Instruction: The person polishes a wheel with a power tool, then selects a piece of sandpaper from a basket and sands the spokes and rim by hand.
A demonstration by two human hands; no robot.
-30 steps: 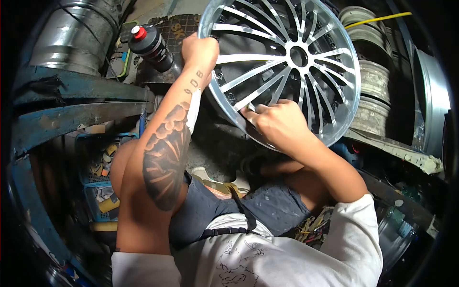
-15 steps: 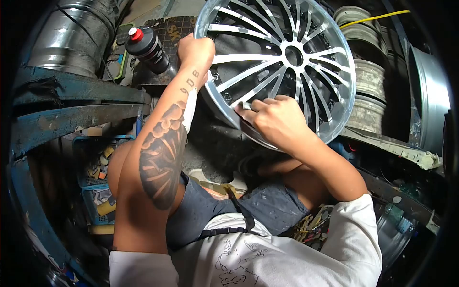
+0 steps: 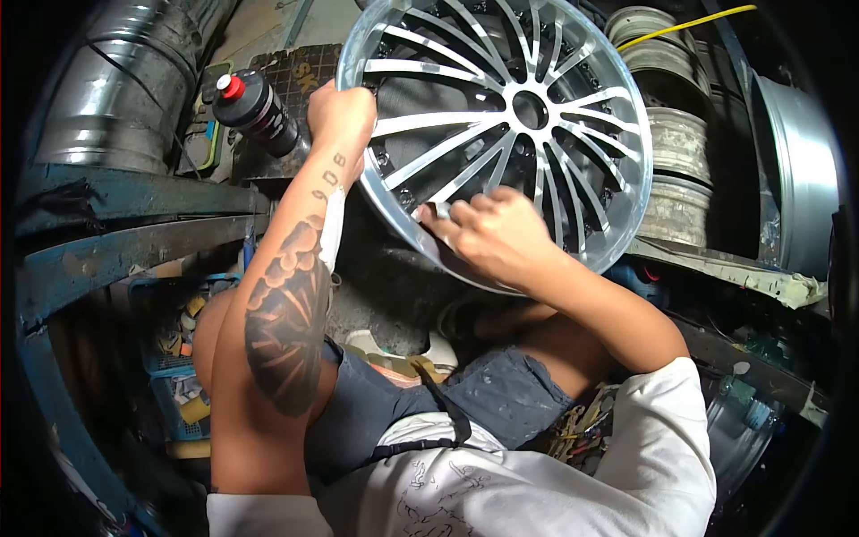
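Observation:
A multi-spoke alloy wheel (image 3: 530, 143), silver on the spoke faces and dark between them, is tilted up in front of me. My left hand (image 3: 344, 118) is closed round the left side of its rim. At the lower left of the wheel, my right hand (image 3: 490, 234) presses its curled fingers to the inner edge of the rim, near the spoke ends. Something small and pale shows at those fingertips, too little of it to name. Beneath my left forearm hangs a white strip (image 3: 331, 234), partly hidden by the arm.
A dark bottle with a red cap (image 3: 255, 112) stands on a dark stand (image 3: 304, 67) at left. Stacked wheel rims (image 3: 667, 179) rise at right, beside a larger silver rim (image 3: 801, 170). A blue metal frame (image 3: 143, 206) and blue baskets (image 3: 183, 385) line my left side.
The whole view has shifted slightly, so the wheel sits a little farther left. My right hand has slid slightly down and left along the rim. My left hand keeps its hold.

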